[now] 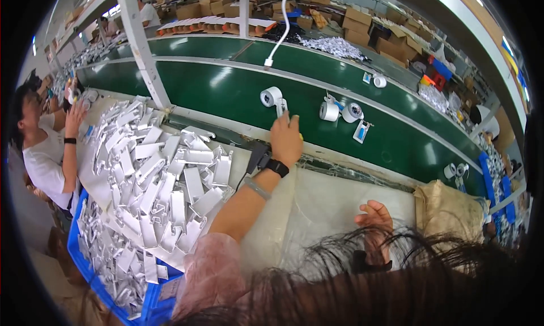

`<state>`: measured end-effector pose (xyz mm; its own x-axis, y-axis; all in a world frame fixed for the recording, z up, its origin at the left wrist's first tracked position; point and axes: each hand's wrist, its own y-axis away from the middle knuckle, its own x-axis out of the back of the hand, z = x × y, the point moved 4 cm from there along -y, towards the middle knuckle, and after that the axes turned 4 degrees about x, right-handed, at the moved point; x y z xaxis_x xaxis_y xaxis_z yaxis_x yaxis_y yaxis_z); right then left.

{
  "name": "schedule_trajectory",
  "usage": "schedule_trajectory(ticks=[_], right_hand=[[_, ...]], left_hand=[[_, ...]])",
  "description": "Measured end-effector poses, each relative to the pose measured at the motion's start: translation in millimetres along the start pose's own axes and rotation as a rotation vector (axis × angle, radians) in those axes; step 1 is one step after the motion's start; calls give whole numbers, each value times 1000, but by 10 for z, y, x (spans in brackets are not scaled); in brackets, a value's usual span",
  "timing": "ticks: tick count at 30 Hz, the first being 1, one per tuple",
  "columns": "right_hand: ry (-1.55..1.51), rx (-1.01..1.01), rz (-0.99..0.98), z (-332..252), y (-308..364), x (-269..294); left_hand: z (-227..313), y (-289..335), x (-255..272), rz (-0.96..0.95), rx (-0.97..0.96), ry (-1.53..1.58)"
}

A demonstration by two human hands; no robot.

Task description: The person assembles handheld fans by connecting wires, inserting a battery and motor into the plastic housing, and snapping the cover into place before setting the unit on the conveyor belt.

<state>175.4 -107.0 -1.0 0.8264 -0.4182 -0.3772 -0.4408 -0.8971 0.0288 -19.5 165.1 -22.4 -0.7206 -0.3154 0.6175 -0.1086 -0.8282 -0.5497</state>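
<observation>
Head view: the left hand point(286, 138) reaches past the bench's far edge onto the green conveyor belt point(226, 85), fingers pinched on the white stem of a round white camera-like device point(273, 97) at the belt's near edge. Two more such devices point(340, 111) lie just right of it, another pair point(457, 171) farther right. The right hand point(374, 217) rests on the plastic-covered bench point(328, 207), fingers loosely curled, partly hidden by hair. Heaped white plastic brackets point(153, 173) cover the bench's left side, spilling into a blue crate point(113, 303). A co-worker point(45, 150) stands at left.
</observation>
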Motion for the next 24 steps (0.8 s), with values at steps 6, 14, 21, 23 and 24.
schedule_trajectory(ticks=[6, 14, 21, 23, 24], right_hand=[[432, -11, -389, -106, -155, -578], [918, 331, -444, 49, -2032, -806], [1466, 886, -258, 527, -3111, -1573], [1503, 889, -163, 611, -3171, -1764], [1658, 779, -199, 677, -3212, -1815]], left_hand=[[684, 272, 32, -25, -340, 355], [515, 368, -425, -427, -122, 308], [337, 251, -389, -267, 181, 481], [314, 254, -368, -125, 281, 596], [306, 246, -398, -178, 299, 614]])
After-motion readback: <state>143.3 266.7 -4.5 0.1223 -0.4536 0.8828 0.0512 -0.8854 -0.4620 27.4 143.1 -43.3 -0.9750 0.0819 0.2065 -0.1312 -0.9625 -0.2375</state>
